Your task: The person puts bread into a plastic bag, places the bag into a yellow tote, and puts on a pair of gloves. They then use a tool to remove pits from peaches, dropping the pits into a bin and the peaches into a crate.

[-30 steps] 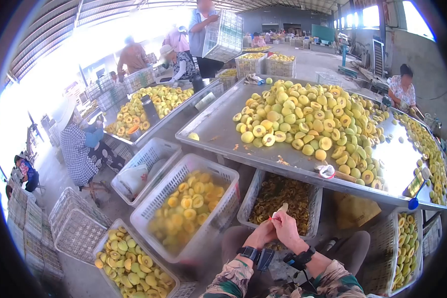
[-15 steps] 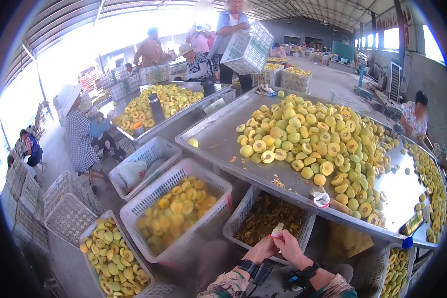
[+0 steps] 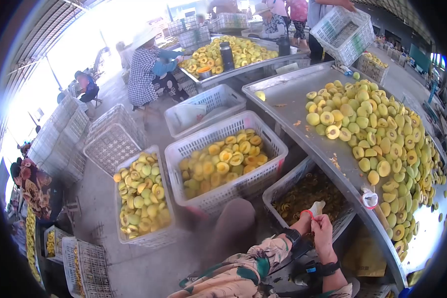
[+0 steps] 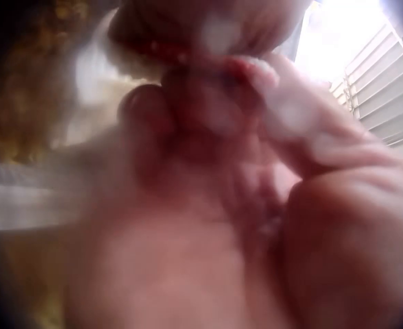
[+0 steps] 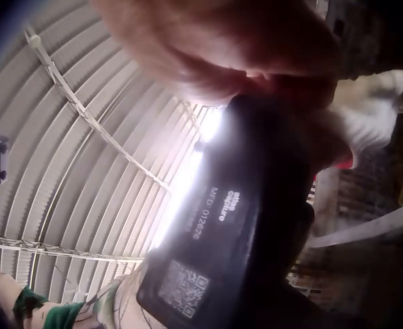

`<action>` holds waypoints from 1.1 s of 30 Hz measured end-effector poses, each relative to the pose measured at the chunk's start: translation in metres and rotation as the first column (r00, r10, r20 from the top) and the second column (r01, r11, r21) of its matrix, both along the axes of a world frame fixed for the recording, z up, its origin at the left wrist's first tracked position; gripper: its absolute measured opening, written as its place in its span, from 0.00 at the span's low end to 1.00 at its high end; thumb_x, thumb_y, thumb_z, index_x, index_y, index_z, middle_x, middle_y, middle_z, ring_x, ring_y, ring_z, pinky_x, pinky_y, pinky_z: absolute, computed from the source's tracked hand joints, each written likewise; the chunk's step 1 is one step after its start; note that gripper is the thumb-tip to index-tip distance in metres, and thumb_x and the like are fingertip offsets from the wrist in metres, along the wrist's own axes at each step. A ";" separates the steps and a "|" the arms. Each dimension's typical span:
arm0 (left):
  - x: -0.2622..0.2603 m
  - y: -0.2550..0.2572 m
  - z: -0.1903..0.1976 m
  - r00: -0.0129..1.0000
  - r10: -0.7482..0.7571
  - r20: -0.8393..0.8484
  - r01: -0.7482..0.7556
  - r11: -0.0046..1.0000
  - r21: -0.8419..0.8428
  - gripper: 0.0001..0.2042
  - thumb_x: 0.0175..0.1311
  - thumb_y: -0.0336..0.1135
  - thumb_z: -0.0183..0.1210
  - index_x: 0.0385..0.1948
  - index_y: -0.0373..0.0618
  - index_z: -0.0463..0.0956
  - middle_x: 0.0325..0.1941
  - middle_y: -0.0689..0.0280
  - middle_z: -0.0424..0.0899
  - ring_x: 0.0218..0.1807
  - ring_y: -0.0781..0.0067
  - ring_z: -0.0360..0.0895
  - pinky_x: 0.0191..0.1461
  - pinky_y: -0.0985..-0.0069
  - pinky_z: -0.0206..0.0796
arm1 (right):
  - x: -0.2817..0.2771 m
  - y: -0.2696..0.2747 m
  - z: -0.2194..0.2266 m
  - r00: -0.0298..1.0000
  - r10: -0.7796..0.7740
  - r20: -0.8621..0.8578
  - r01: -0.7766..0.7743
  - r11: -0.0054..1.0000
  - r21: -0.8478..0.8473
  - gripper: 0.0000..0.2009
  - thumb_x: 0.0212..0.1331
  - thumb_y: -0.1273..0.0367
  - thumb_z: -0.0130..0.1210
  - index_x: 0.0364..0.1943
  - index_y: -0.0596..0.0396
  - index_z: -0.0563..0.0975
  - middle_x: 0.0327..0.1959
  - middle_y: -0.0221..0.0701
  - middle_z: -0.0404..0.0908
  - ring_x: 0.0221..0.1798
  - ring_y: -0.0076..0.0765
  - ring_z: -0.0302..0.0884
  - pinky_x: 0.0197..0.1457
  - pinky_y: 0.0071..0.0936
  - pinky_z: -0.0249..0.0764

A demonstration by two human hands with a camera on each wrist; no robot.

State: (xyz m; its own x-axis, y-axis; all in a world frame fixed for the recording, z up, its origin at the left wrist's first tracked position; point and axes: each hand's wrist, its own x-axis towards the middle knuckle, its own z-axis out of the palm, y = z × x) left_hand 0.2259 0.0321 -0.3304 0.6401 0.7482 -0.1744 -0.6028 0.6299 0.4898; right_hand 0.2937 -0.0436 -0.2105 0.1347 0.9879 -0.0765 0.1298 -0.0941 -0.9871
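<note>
Low over a crate of dark scraps, both hands work close together on a white cloth [image 3: 317, 207] with a red edge. My left hand [image 3: 302, 223] pinches it near the red strip, its thumb and curled fingers near in the left wrist view. Thumb and fingertips of my right hand [image 3: 323, 232] grip the same edge from the right. The free end of the white cloth [image 5: 376, 113] sticks out past the fingers in the right wrist view. Part of it is hidden between the hands. The scrap crate [image 3: 272, 197] stands just beyond them, under the table edge.
A metal table [image 3: 303, 116] carries a big heap of halved yellow-green fruit [image 3: 382, 134]. On its near edge lies a white bundle with red trim [image 3: 369, 198]. Crates of fruit [image 3: 226, 156] stand left of my knee. People work at another table behind, one holding a crate [image 3: 343, 37].
The head view has swung left, so the table and hands appear farther right. Both hands stay together on the white cloth. More crates and a person's patterned clothing show at the left.
</note>
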 end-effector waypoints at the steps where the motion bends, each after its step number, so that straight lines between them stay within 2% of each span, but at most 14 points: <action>1: -0.008 -0.007 0.016 0.998 -0.053 -0.020 0.054 0.994 0.094 0.15 0.72 0.47 0.43 0.44 0.50 0.75 0.36 0.70 0.78 0.39 0.75 0.75 0.40 0.76 0.69 | 0.000 -0.002 0.006 1.000 0.015 0.013 -0.015 1.000 0.003 0.03 0.62 0.77 0.51 0.36 0.56 0.70 0.28 0.23 0.71 0.28 0.14 0.65 0.30 0.16 0.64; 2: -0.021 -0.014 0.032 0.994 -0.101 -0.048 0.109 0.977 0.186 0.15 0.72 0.48 0.44 0.44 0.51 0.75 0.36 0.71 0.78 0.39 0.76 0.75 0.40 0.77 0.69 | -0.003 -0.005 0.012 0.999 0.031 0.023 -0.031 0.999 0.007 0.03 0.61 0.77 0.51 0.36 0.56 0.70 0.28 0.23 0.71 0.28 0.15 0.66 0.31 0.17 0.65; 4: -0.038 -0.022 0.063 0.989 -0.112 -0.097 0.131 0.967 0.217 0.16 0.71 0.50 0.45 0.45 0.51 0.75 0.37 0.72 0.78 0.41 0.78 0.76 0.40 0.78 0.70 | -0.013 -0.011 0.012 0.996 0.046 0.078 -0.050 0.998 0.048 0.03 0.61 0.77 0.52 0.36 0.56 0.70 0.28 0.23 0.72 0.29 0.17 0.68 0.32 0.18 0.67; 6: -0.042 -0.024 0.080 0.990 -0.064 -0.123 0.079 0.990 0.119 0.16 0.71 0.52 0.47 0.45 0.52 0.75 0.38 0.73 0.78 0.42 0.79 0.76 0.42 0.78 0.70 | -0.018 -0.016 0.011 0.984 0.013 0.178 -0.037 0.990 0.137 0.04 0.61 0.77 0.53 0.36 0.57 0.71 0.28 0.23 0.72 0.30 0.19 0.69 0.33 0.20 0.69; 7: -0.053 -0.026 0.073 0.985 -0.138 -0.100 0.143 0.988 0.049 0.15 0.72 0.49 0.48 0.49 0.51 0.74 0.39 0.73 0.78 0.41 0.79 0.76 0.43 0.78 0.70 | -0.020 -0.017 0.016 0.981 0.017 0.194 -0.037 0.994 0.101 0.03 0.61 0.76 0.53 0.36 0.57 0.71 0.28 0.24 0.73 0.31 0.20 0.69 0.34 0.20 0.70; 8: -0.056 -0.028 0.067 0.987 -0.134 -0.092 0.136 0.990 0.017 0.15 0.72 0.48 0.48 0.49 0.51 0.73 0.40 0.73 0.78 0.42 0.79 0.75 0.44 0.78 0.70 | -0.020 -0.016 0.021 0.977 0.012 0.215 -0.028 0.997 0.070 0.03 0.61 0.76 0.54 0.35 0.57 0.72 0.29 0.25 0.74 0.31 0.21 0.70 0.35 0.21 0.71; 10: -0.051 -0.023 0.062 0.992 -0.079 -0.098 0.078 0.997 -0.020 0.15 0.72 0.47 0.47 0.51 0.51 0.72 0.42 0.72 0.77 0.44 0.78 0.75 0.45 0.77 0.69 | -0.014 -0.011 0.011 0.987 0.041 -0.158 -0.054 0.995 -0.079 0.03 0.60 0.76 0.55 0.36 0.57 0.72 0.29 0.25 0.74 0.31 0.20 0.71 0.35 0.20 0.70; 13: -0.042 -0.014 0.061 0.992 -0.022 -0.123 0.014 0.998 -0.064 0.15 0.72 0.46 0.47 0.53 0.50 0.70 0.45 0.71 0.76 0.46 0.76 0.74 0.48 0.76 0.68 | -0.006 -0.013 0.011 0.920 0.136 -0.366 -0.177 0.981 -0.080 0.03 0.60 0.75 0.55 0.36 0.56 0.73 0.29 0.24 0.74 0.31 0.19 0.71 0.35 0.19 0.70; 17: -0.034 -0.008 0.060 0.991 0.022 -0.131 -0.035 0.995 -0.097 0.16 0.72 0.44 0.47 0.56 0.49 0.68 0.49 0.69 0.74 0.50 0.74 0.72 0.51 0.75 0.66 | -0.007 -0.016 0.011 0.869 0.182 -0.459 -0.246 0.966 -0.083 0.04 0.60 0.74 0.56 0.36 0.55 0.73 0.30 0.23 0.74 0.31 0.19 0.70 0.36 0.18 0.68; 20: -0.028 -0.007 0.060 0.988 0.049 -0.144 -0.067 0.991 -0.118 0.17 0.72 0.42 0.47 0.58 0.49 0.66 0.52 0.67 0.73 0.52 0.73 0.72 0.54 0.74 0.65 | -0.010 -0.021 0.021 0.890 0.169 -0.424 -0.220 0.973 -0.074 0.03 0.60 0.75 0.56 0.35 0.56 0.74 0.28 0.22 0.73 0.29 0.16 0.66 0.34 0.17 0.64; 23: -0.027 -0.008 0.060 0.985 0.062 -0.162 -0.083 0.989 -0.123 0.18 0.72 0.41 0.46 0.60 0.48 0.64 0.55 0.66 0.72 0.55 0.71 0.71 0.57 0.73 0.64 | -0.008 -0.023 0.012 0.891 0.204 -0.405 -0.247 0.968 -0.055 0.04 0.60 0.74 0.56 0.37 0.55 0.74 0.30 0.22 0.74 0.31 0.18 0.69 0.36 0.18 0.67; 29: -0.022 -0.001 0.066 0.972 0.138 -0.191 -0.167 0.976 -0.143 0.21 0.72 0.38 0.46 0.64 0.47 0.60 0.61 0.63 0.70 0.60 0.68 0.69 0.62 0.71 0.61 | -0.010 -0.030 0.011 0.879 0.255 -0.404 -0.286 0.958 -0.018 0.04 0.60 0.74 0.56 0.37 0.56 0.74 0.30 0.21 0.74 0.32 0.16 0.69 0.36 0.17 0.66; 33: -0.014 0.010 0.061 0.968 0.152 -0.201 -0.187 0.968 -0.170 0.23 0.72 0.36 0.45 0.67 0.47 0.58 0.65 0.61 0.69 0.63 0.66 0.67 0.65 0.70 0.60 | -0.011 -0.033 0.020 0.905 0.217 -0.367 -0.241 0.970 -0.022 0.03 0.60 0.75 0.55 0.36 0.57 0.74 0.29 0.21 0.73 0.31 0.15 0.67 0.35 0.16 0.65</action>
State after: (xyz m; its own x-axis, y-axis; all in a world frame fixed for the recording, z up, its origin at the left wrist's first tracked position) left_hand 0.2122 0.0421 -0.2695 0.4501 0.7859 -0.4240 -0.6182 0.6169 0.4871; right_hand 0.2831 -0.0763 -0.1905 -0.1436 0.9793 -0.1424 -0.2065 -0.1704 -0.9635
